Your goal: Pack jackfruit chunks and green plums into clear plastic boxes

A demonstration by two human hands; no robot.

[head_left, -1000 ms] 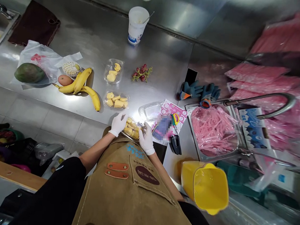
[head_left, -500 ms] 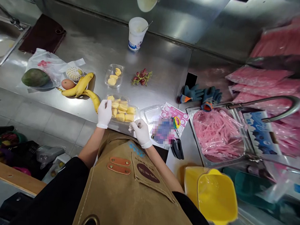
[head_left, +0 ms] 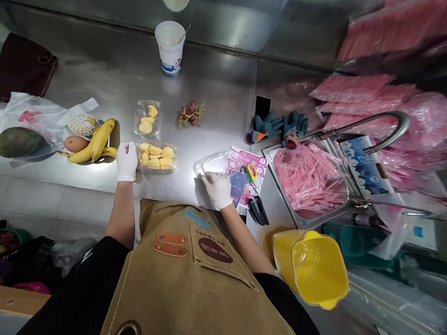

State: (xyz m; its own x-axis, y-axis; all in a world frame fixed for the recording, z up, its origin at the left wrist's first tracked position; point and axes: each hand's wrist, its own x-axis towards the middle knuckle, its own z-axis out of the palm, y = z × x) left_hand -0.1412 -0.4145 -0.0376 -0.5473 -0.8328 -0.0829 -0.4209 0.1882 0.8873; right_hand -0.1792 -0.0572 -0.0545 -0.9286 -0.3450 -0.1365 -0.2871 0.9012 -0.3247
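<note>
My left hand, in a white glove, is closed on the left end of a clear plastic box of yellow fruit pieces that sits on the steel counter. Its fingers curl over the box's edge. My right hand, also gloved, grips the near rim of an empty clear plastic box to the right. A second small box with a few yellow pieces lies just behind the full one.
Bananas, a peach-coloured fruit and a green mango lie at the left. Grapes and a white cup sit further back. Blue gloves, a tray of pink straws, scissors and a yellow jug are at the right.
Both hands held the full fruit box near my body; my left hand carried it left and set it on the counter. My right hand let go and took the empty box.
</note>
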